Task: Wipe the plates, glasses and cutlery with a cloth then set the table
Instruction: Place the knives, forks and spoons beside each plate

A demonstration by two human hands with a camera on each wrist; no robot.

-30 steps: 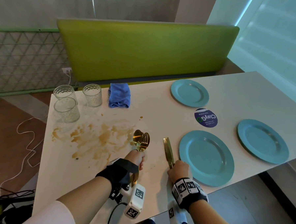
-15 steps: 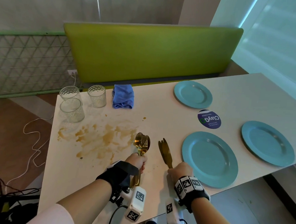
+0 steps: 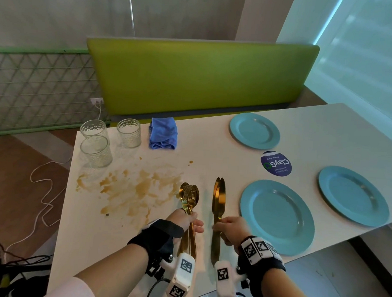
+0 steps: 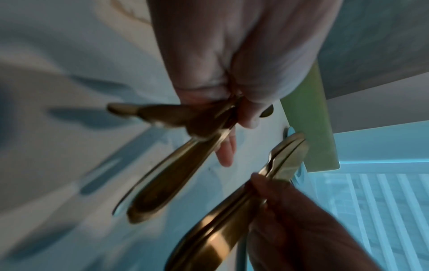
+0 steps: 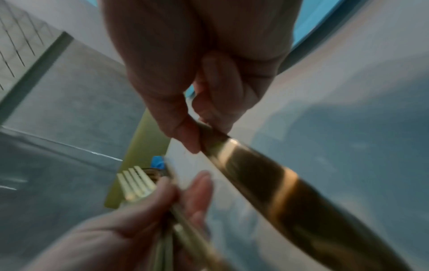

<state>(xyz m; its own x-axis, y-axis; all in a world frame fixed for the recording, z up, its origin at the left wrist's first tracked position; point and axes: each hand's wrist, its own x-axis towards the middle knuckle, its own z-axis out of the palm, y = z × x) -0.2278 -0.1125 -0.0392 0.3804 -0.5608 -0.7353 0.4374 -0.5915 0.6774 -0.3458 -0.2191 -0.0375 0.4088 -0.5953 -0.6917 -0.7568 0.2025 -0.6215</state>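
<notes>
My left hand (image 3: 188, 220) grips a bundle of gold spoons and forks (image 3: 189, 196) by the handles, heads pointing away from me; the wrist view shows the handles (image 4: 171, 170) fanning out below the fingers. My right hand (image 3: 228, 227) pinches a few gold knives (image 3: 218, 195) held upright together, the handle (image 5: 278, 183) running past the thumb. Both bundles hover above the white table (image 3: 213, 153), just left of the nearest blue plate (image 3: 277, 216). Two more blue plates (image 3: 255, 131) (image 3: 353, 195) lie further right. A folded blue cloth (image 3: 163, 133) sits at the far edge, beside three clear glasses (image 3: 96, 151).
A brown spill (image 3: 131, 188) smears the table's left half, in front of the glasses. A round purple sticker (image 3: 276, 164) lies between the plates. A green bench back (image 3: 194, 78) runs behind the table. Cables (image 3: 43, 185) trail on the floor to the left.
The knives in my right hand have swung upright and moved closer to the spoon and fork bundle. My left hand has shifted slightly right with its bundle.
</notes>
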